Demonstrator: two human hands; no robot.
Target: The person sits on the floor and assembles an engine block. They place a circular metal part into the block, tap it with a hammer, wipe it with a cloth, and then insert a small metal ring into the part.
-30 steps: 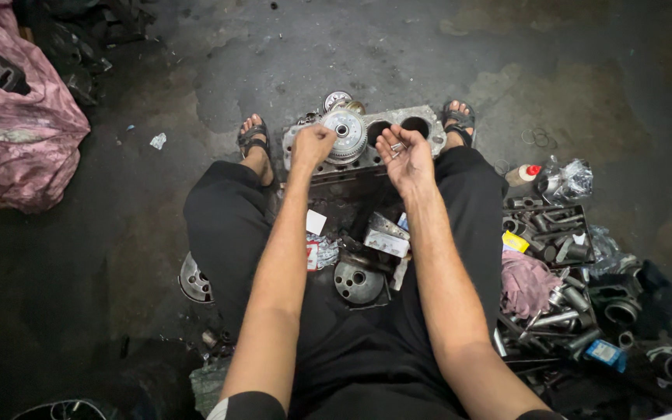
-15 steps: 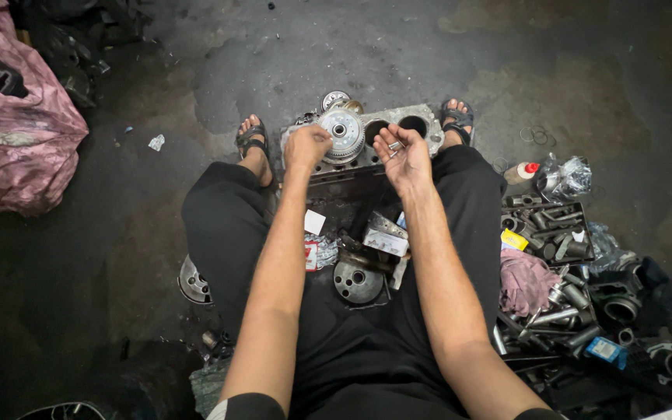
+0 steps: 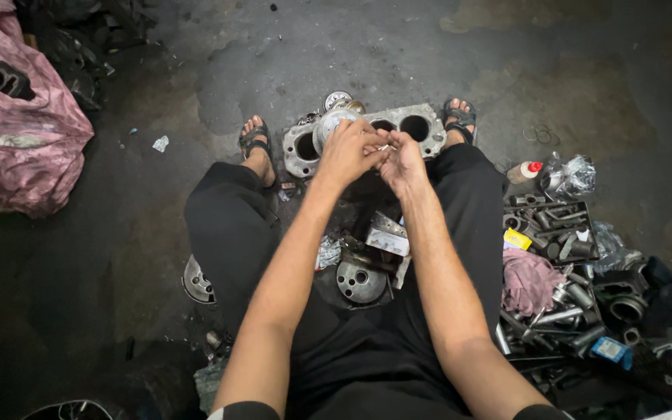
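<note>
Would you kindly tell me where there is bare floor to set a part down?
Bare floor lies between the pink bag and the leg, and beyond the engine block. The tool pile on the other side is crowded, as is the gap between the legs.

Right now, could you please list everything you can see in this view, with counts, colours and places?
Engine block: one, grey metal with round bores, on the floor between the feet.
Piston: one, silver, at the block, by the left hand.
Round metal part: one, grey, on the floor between the legs.
Pile of metal parts: many, dark grey, floor at right.
Rag: one, pink, on that pile.
Bottle: one, pale with red cap, right of the block.
Plastic sack: one, pink, far left.
Sandals: two, dark, on the feet.
Left hand: at the piston.
Right hand: touching the left, pinching something small I cannot identify.
</note>
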